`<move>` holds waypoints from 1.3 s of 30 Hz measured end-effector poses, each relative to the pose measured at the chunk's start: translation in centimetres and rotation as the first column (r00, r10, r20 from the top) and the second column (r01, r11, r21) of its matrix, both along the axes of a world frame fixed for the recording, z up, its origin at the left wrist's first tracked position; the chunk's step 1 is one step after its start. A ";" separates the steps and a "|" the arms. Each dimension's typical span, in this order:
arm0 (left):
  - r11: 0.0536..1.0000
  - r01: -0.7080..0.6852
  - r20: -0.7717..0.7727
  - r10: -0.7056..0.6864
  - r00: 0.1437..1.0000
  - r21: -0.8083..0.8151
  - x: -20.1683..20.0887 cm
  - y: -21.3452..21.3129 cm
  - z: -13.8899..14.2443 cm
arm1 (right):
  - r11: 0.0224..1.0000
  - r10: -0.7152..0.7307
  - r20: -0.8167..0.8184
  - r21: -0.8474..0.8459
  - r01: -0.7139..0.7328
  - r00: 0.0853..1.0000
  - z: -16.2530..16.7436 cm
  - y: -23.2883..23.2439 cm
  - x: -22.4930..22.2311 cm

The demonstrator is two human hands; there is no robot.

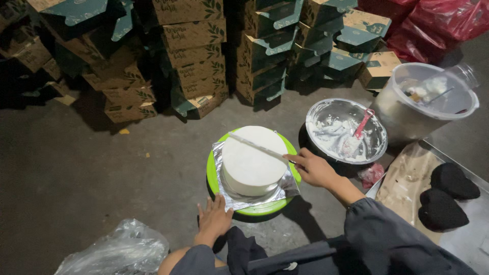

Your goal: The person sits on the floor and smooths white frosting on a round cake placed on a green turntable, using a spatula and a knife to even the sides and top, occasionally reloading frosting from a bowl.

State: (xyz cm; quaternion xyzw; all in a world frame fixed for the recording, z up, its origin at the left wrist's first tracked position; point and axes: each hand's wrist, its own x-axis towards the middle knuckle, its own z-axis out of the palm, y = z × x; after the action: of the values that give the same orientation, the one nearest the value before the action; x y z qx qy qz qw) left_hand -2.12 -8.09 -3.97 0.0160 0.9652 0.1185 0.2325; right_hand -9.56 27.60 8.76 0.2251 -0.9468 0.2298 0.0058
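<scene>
Cake: a round white frosted cake (pixel 253 162) sits on a square silver foil board (pixel 281 188), which rests on a bright green round turntable (pixel 211 168) on the dark concrete floor (pixel 76 168), in the middle of the view.

Right hand: the right hand (pixel 317 169) is closed around the handle end of a long, thin metal icing spatula (pixel 257 146); the blade lies flat across the cake's top, running from the right edge up toward the far left rim.

Left hand: the left hand (pixel 214 218) rests with fingers spread against the near rim of the turntable, gripping nothing (palm down, at the foil's corner).

Frosting bowl: a round metal bowl smeared with white cream (pixel 346 130) stands just right of the cake, with a red-handled rubber spatula (pixel 358 131) lying in it.

Bucket: a large translucent plastic bucket (pixel 425 104) stands behind and right of the bowl, close to it.

Tray: a metal tray lined with brown paper (pixel 410 175) at the right edge holds two dark heart-shaped cake layers (pixel 448 196).

Background: stacks of brown and teal cardboard cake boxes (pixel 196 51) line the far side; red plastic bags (pixel 438 23) fill the top right corner.

Foreground: a crumpled clear plastic bag (pixel 119 250) lies at lower left, near the person's grey sleeve (pixel 377 239).
</scene>
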 end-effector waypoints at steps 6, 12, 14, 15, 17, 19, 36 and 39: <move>0.995 0.024 -0.015 -0.026 1.000 -0.094 -1.5 -1.2 0.6 | 0.994 0.108 0.033 -0.033 -0.107 0.994 0.6 0.6 2.1; 0.981 0.051 0.035 -0.045 0.998 -0.189 -4.1 -2.1 2.4 | 0.966 0.250 0.095 -0.094 -0.242 0.964 0.7 2.4 3.8; 0.978 0.030 0.039 -0.022 0.999 -0.206 -5.4 -2.3 2.9 | 0.953 0.283 0.093 -0.138 -0.270 0.954 0.5 3.4 4.1; 0.979 0.008 0.022 -0.004 1.000 -0.203 -6.0 -2.4 3.1 | 0.946 0.294 0.069 -0.166 -0.279 0.953 0.4 4.0 4.0; 0.983 -0.062 -0.036 0.057 0.998 -0.172 -6.5 -2.6 3.2 | 0.942 0.244 0.002 -0.238 -0.237 0.970 -0.2 4.1 3.4; 0.981 -0.158 -0.117 0.145 0.983 -0.109 -6.6 -2.3 3.2 | 0.935 0.115 -0.077 -0.327 -0.135 0.990 -0.5 4.0 1.8; 0.999 -0.038 -0.014 0.037 0.999 -0.026 0.7 0.3 0.1 | 0.991 -0.112 -0.024 0.070 0.114 0.993 0.3 -1.7 -3.2; 0.999 -0.040 -0.018 0.039 0.999 -0.030 0.4 0.1 0.2 | 0.998 -0.037 -0.041 0.057 0.039 0.998 0.4 -1.7 -3.0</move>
State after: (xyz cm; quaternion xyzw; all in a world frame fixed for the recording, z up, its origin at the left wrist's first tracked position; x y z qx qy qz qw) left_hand -1.68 -7.97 -3.78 -0.0056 0.9691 0.1083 0.2217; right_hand -12.55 25.88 9.14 0.2117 -0.9568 0.1978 0.0224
